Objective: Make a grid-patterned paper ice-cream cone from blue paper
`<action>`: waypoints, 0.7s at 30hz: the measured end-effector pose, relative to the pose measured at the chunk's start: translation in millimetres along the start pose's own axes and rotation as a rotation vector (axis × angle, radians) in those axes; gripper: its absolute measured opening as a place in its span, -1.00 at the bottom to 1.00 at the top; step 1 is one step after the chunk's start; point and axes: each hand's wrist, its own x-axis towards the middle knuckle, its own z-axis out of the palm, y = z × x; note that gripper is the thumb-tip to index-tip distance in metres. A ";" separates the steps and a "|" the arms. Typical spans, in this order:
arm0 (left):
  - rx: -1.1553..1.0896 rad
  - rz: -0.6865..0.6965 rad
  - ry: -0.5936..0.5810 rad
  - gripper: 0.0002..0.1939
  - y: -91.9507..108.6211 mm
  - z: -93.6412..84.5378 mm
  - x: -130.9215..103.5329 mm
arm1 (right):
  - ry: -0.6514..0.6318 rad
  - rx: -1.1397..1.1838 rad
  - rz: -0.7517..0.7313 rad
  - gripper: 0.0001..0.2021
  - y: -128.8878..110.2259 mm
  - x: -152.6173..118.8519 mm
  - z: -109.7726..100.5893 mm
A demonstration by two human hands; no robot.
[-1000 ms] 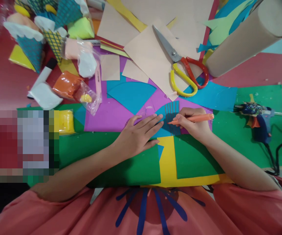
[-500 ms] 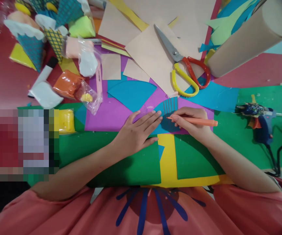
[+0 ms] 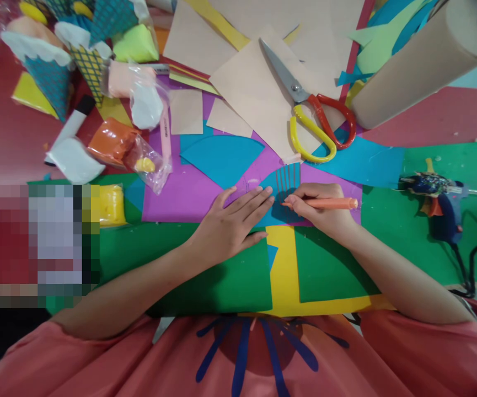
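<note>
My left hand (image 3: 236, 220) lies flat with fingers stretched out, pressing on a blue paper piece (image 3: 291, 175) that bears several dark parallel lines. My right hand (image 3: 325, 209) is closed around an orange marker (image 3: 333, 203), its tip on or just over the blue piece near my left fingertips. Under both lies a purple sheet (image 3: 172, 204), on top of green sheets (image 3: 221, 281). A second blue fan-shaped piece (image 3: 224, 157) rests just beyond my left hand. Part of the lined piece is hidden under my hands.
Scissors (image 3: 296, 91) with red and yellow handles lie ahead on beige paper (image 3: 242, 82). A glue gun (image 3: 447, 209) sits at the right, near a beige roll (image 3: 416, 71). Packets of clay (image 3: 114, 140) and decorated paper cones (image 3: 48, 80) crowd the left.
My right hand has shifted the orange marker slightly, its tip a little lower and left, and the marker's tilt has changed. My left hand stays flat in place.
</note>
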 end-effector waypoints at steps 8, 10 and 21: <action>0.005 0.003 -0.008 -0.47 -0.2 -0.6 -0.5 | -0.052 0.073 0.051 -0.71 1.0 0.7 -1.5; 0.003 -0.001 -0.010 -0.48 0.0 -0.5 -0.5 | -0.031 0.133 0.078 -0.72 -0.6 1.0 -1.8; -0.032 -0.017 -0.021 -0.46 -0.7 1.5 -1.6 | 0.038 0.126 0.089 -0.71 -5.8 -4.8 3.6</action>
